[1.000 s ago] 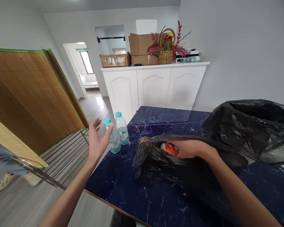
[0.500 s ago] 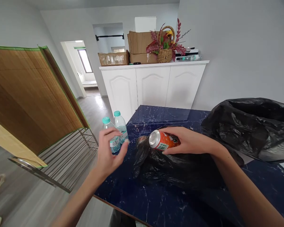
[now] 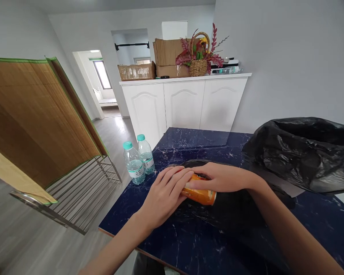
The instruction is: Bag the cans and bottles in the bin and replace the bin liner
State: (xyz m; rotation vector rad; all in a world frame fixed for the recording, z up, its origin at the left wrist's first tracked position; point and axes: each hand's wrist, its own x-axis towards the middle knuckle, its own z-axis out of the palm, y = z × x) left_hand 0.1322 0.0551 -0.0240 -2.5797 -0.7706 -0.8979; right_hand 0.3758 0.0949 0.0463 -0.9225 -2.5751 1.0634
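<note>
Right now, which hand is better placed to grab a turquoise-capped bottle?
Probably the left hand: it is nearer both bottles, though it touches the orange can, as does the right hand.

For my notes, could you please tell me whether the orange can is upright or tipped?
Tipped: the left hand and right hand hold the orange can sideways, one end pointing right.

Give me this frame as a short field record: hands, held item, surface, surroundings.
Held item: orange cylindrical metal can
Left hand: draped over the can's left end
Right hand: gripping the can, thumb along it
Beneath hands: crumpled black plastic bag
Surface: dark blue marbled table
Left: two upright clear bottles, teal caps
Background: white panelled cabinet
</note>
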